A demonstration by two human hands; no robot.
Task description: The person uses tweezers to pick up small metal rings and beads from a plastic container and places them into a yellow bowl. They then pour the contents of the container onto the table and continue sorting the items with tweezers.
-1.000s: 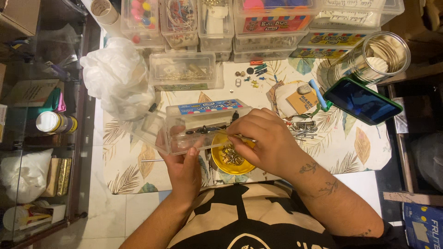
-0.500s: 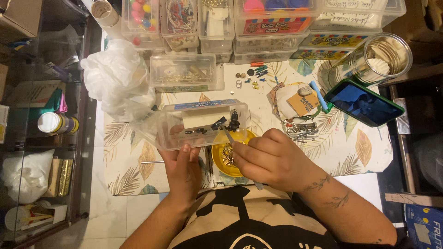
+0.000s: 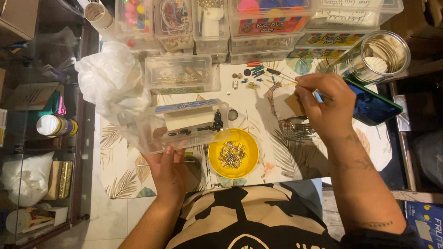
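Fingers of the left hand [image 3: 168,173] grip a clear box [image 3: 184,125], partly hidden; the right hand [image 3: 323,108] pinches a thin stick [image 3: 288,78].

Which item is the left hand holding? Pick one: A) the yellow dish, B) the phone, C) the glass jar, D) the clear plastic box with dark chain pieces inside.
D: the left hand grips the clear plastic box from below, while the yellow dish sits free on the table.
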